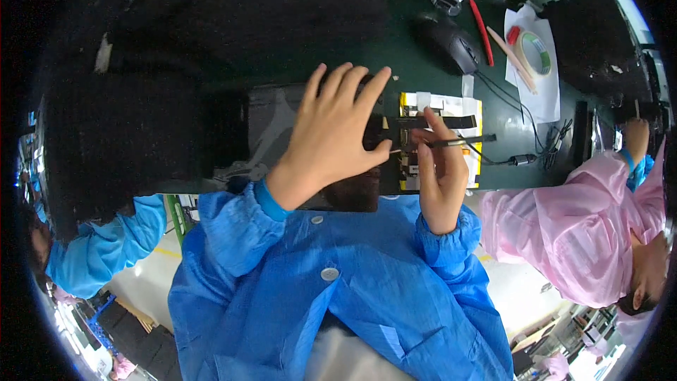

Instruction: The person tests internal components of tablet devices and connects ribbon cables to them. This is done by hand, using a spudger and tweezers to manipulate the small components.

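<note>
At the centre of the dark green worktop (233, 70), a white rectangular unit with yellow edges (457, 107) lies to the right of a dark, glossy flat panel (360, 194). The unit's long axis runs away from the wearer's body; a flat black ribbon-like strip (458, 122) lies across it, left to right, at right angles to that axis.

The right hand (446, 180) is the nearer of the two, placed over the unit's near half. Its thumb and fingers appear to pinch a slim black bar (479, 140), which runs roughly parallel to the ribbon strip, on the side closer to the body. Whether the bar is a tool or a second strip cannot be determined.

The left hand (330, 127) is above the panel, fingers spread and directed away from the body. Its thumb points right, toward the unit's left edge, with the tip just beside that edge. Contact between palm and panel cannot be confirmed.

Markings: a printed green label is visible inside the cream tape roll (541, 58) on the white paper sheet (543, 104), at far right; its lettering is too small to read reliably. No legible writing is found on the white unit, the panel or the black computer mouse (448, 46).
</note>
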The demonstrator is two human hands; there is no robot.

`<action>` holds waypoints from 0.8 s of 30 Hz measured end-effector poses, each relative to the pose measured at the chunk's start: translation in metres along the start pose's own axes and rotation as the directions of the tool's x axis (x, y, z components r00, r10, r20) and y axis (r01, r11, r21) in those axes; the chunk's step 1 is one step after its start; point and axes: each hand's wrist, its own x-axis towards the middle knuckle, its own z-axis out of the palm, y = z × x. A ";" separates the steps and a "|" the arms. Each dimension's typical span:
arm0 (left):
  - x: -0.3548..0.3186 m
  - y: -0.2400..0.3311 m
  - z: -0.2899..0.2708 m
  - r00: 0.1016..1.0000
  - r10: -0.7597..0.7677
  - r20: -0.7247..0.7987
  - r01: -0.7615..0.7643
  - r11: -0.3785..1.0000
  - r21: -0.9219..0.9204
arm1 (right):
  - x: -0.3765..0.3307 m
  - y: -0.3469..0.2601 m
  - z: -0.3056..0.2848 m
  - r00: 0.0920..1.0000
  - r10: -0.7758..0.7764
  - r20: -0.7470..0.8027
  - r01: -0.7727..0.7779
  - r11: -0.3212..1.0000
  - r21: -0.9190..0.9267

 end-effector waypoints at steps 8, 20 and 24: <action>0.006 0.000 -0.018 0.993 -0.046 0.112 0.043 0.999 0.029 | 0.000 0.003 -0.018 0.999 0.037 -0.016 -0.035 0.992 0.122; 0.026 0.026 0.004 0.992 -0.029 0.126 0.071 0.937 -0.342 | 0.002 0.003 -0.025 0.994 0.106 -0.012 -0.101 0.972 0.211; 0.017 0.026 0.001 0.987 -0.125 0.104 0.148 0.954 -0.260 | -0.001 0.014 -0.027 0.998 0.068 -0.017 -0.067 0.995 0.074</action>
